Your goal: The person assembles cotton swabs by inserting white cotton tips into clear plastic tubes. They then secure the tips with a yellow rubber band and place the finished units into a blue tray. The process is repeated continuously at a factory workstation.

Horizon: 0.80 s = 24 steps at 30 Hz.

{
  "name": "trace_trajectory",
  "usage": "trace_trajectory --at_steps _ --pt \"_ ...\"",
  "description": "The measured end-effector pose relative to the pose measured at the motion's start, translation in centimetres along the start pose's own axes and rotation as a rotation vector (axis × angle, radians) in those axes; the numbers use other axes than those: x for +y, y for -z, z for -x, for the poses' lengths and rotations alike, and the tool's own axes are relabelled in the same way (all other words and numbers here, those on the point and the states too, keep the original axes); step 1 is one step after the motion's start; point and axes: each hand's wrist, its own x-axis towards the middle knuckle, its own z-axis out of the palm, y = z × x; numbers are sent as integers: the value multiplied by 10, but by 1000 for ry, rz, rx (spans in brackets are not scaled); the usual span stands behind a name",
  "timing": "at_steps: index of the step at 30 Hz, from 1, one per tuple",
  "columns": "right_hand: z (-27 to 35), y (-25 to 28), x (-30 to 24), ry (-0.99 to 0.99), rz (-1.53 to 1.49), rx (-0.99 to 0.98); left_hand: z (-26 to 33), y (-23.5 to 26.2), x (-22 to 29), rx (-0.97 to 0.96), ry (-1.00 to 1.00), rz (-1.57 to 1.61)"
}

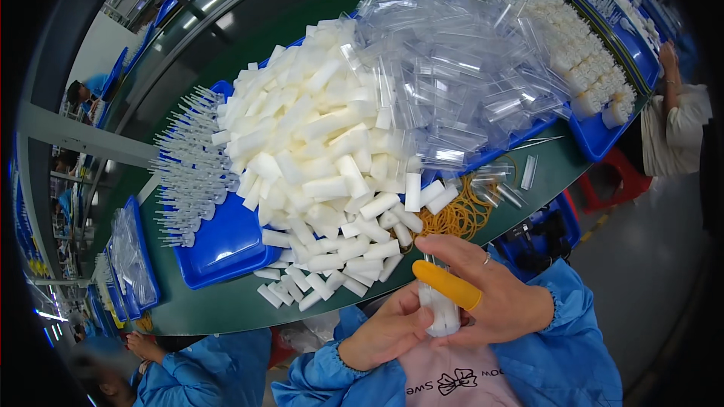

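Observation:
Close to my body, both hands grip a small clear plastic piece with white inside (437, 313), held upright with a rounded lower end. My left hand (392, 329) closes round its lower part from the left. My right hand (494, 294) wraps it from the right, a yellow finger cot on one finger and a ring on another. Fingers hide much of the held piece. Just beyond them lie orange rubber bands (458, 211) and a large heap of white foam cylinders (302, 135). Clear plastic tubes (460, 67) are piled farther back.
A blue tray (226, 245) at left bears rows of white thin-stemmed parts (192, 165). White bristly pieces (584, 52) fill another tray at right. Tweezers (537, 141) and a loose clear tube (529, 172) lie on the green table (204, 309). Other people sit at both sides.

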Motion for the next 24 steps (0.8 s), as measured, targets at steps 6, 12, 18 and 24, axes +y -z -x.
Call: trace_trajectory --at_steps 6,12,18,24 --pt "1 1 -2 43 -98 33 5 9 -7 148 6 -94" --pt "9 -12 -3 141 30 183 2 2 -3 13 -63 43" --pt "7 -16 5 274 295 160 -1 8 -7 128 14 72" --pt "25 58 19 -59 40 559 -5 -10 7 -18 -243 24"
